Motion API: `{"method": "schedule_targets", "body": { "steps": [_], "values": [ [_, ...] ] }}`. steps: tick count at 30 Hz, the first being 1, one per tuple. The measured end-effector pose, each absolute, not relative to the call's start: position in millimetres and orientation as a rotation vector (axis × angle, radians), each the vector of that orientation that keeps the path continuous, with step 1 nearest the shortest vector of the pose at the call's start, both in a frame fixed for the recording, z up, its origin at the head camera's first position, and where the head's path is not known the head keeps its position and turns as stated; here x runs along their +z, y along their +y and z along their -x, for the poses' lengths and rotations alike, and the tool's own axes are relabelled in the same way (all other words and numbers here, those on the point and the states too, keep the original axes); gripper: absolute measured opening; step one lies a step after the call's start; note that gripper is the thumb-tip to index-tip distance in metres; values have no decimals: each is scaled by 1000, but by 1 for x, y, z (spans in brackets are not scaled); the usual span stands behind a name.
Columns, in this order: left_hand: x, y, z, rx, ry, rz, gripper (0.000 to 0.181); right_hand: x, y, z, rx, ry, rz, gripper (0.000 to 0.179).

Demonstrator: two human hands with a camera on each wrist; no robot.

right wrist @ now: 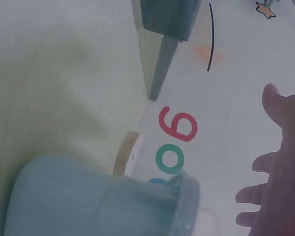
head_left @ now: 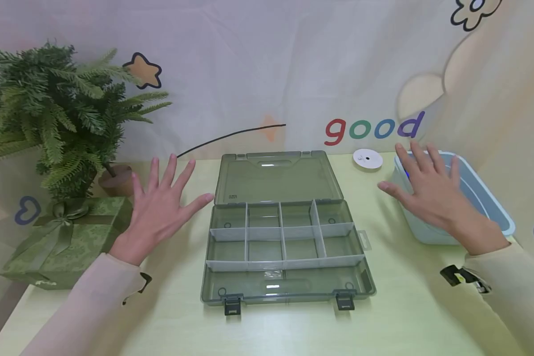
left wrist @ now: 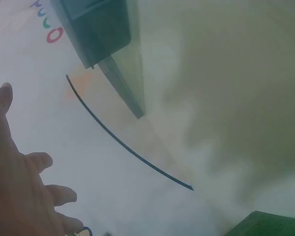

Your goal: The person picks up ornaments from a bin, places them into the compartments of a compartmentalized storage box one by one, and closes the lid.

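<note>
Pale printed cloth (head_left: 258, 59) hangs behind a light table (head_left: 293, 331), with the coloured word "good" (head_left: 374, 129) on it toward the right and an orange star (head_left: 144, 70) toward the left. Grey-green and see-through, a plastic box (head_left: 265, 247) sits in the middle of the table, its lid (head_left: 276, 180) folded back toward the cloth. White dividers (head_left: 285, 265) split it into two rows of four compartments and one long section at the front, where two black clasps (head_left: 232, 305) stick out. To its left, the left hand (head_left: 157, 210) is spread wide, thumb near the corner of the lid, fingers pointing away from the person. The right hand (head_left: 433, 190) is spread too, over a light blue tub (head_left: 429, 236); the right wrist view shows a gap between its fingers and the tub. Near the tub, toward the cloth, stands a white spool (head_left: 367, 159). At the far left, a green gift box (head_left: 93, 242) with a bow (head_left: 64, 211) lies in front of a potted plant (head_left: 66, 109)
</note>
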State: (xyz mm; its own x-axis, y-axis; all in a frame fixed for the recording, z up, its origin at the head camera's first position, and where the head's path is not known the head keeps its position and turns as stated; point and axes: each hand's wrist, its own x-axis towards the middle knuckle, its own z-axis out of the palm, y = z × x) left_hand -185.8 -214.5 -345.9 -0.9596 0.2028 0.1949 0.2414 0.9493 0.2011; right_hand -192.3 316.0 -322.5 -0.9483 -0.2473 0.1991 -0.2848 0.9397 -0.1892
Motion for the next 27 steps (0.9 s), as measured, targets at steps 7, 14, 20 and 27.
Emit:
{"method": "schedule_targets", "body": {
  "steps": [7,14,20,27],
  "values": [
    [-339,-213,185,-370,-2923,337,97,-310,334,188,358,-2883,-411,91],
    [-334,-213,183,-438,-2897,347,95,-298,357,185,359,-2891,-392,88],
    [-330,-213,181,-570,-2853,380,90,-291,375,182,460,-2852,-398,84],
    [-328,-209,175,-934,-2769,434,83,-281,396,176,703,-2869,-243,81]
  ]
}}
